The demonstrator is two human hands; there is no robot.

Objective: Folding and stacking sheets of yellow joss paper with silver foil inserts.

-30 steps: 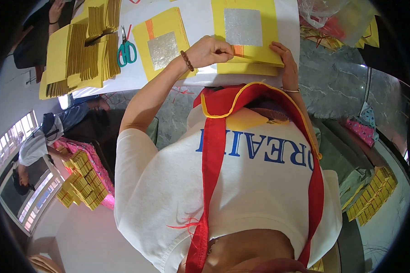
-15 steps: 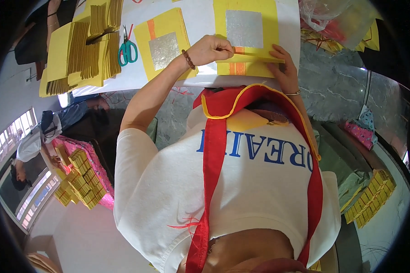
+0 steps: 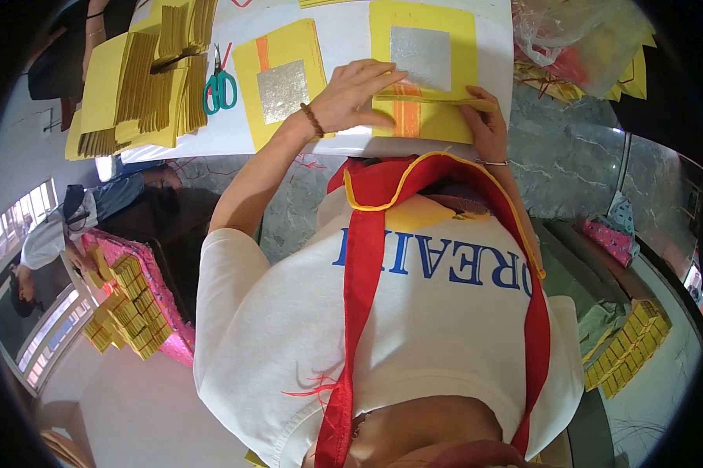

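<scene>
At the table's near edge lies a yellow paper sheet [image 3: 437,125] with a silver square and an orange band. A narrow folded strip [image 3: 429,100] crosses it. My left hand [image 3: 357,95] is open over the sheet's left side, fingers stretched toward the silver square and thumb lower down. On the right, my right hand [image 3: 486,125] pinches the end of the folded strip between thumb and fingers. Left of my left hand sits a stack of similar yellow sheets [image 3: 289,129], the top one bearing a silver square. Green-handled scissors [image 3: 220,90] lie beyond that stack.
Fanned stacks of yellow paper [image 3: 110,74] cover the white table's [image 3: 351,23] left end. A clear plastic bag [image 3: 578,39] with red contents stands at the right. Bundled yellow blocks [image 3: 137,304] sit on pink cloth at lower left, near another person [image 3: 47,242].
My left hand has let go of the folded strip, opened its fingers and shifted left. The right hand stays at the strip's right end.
</scene>
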